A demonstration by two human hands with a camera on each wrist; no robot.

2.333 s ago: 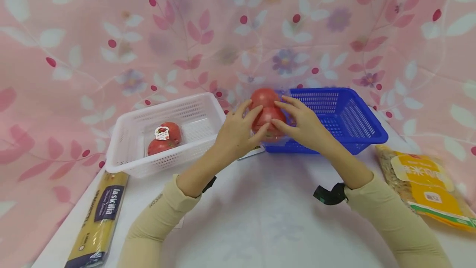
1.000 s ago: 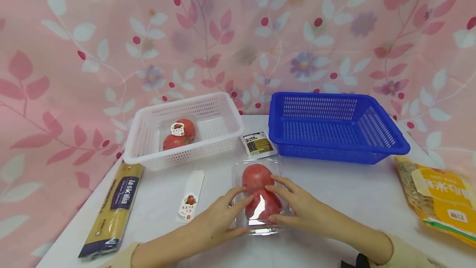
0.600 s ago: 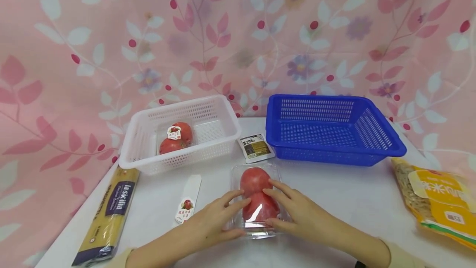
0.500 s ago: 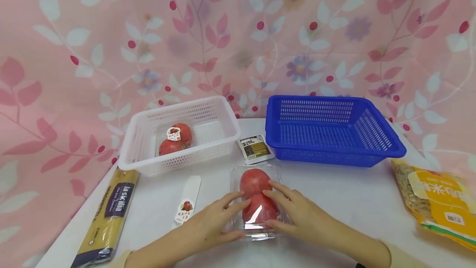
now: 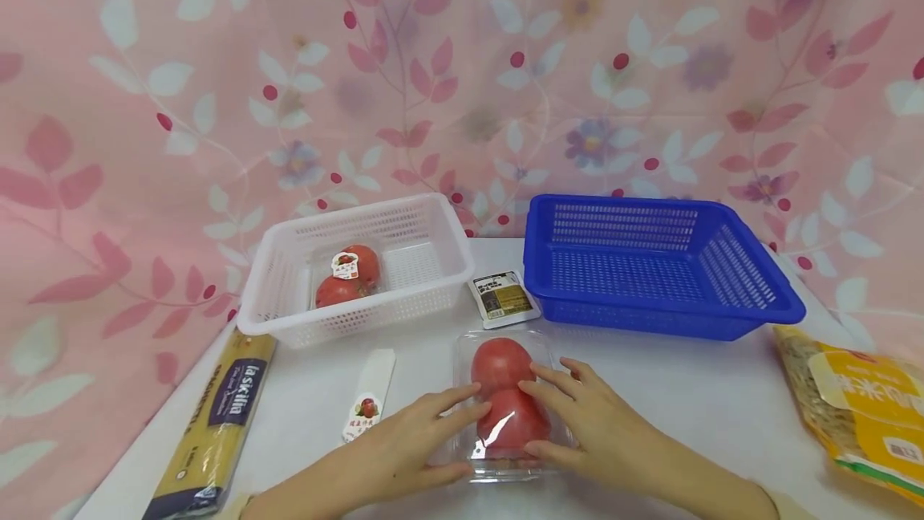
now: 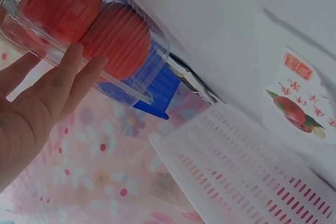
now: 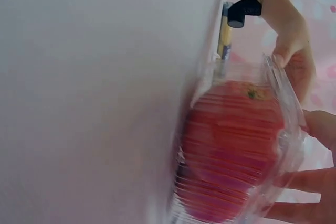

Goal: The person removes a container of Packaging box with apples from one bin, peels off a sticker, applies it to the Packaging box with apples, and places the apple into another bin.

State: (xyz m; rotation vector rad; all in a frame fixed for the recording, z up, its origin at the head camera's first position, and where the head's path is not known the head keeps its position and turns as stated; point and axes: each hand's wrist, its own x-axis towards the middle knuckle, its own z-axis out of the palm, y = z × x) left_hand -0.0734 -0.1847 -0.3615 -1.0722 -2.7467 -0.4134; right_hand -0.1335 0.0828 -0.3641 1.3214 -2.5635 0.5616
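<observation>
A clear plastic box (image 5: 505, 473) holding two red tomatoes (image 5: 512, 420) lies on the white table, with its long side pointing away from me. My left hand (image 5: 407, 444) touches the box's left side and lid with extended fingers. From the right, my right hand (image 5: 606, 428) rests its fingertips on the lid, thumb near the front. In the left wrist view, the left fingers (image 6: 71, 80) lie along the box edge. The right wrist view shows the ribbed box wall close up, slightly blurred. Left of the box lies a white label strip (image 5: 371, 387) with a fruit picture.
At the back left, a white basket (image 5: 289, 323) holds another boxed pair of tomatoes (image 5: 346, 279). A blue basket (image 5: 664, 315) stands at the back right. Between them lies a small sachet (image 5: 504, 299). Spaghetti (image 5: 216, 432) lies left; a yellow grain bag (image 5: 859, 408) lies right.
The tomato box has come from the blue basket's left edge down onto the table in front of me. Over the last second it has stayed there, with both hands almost still.
</observation>
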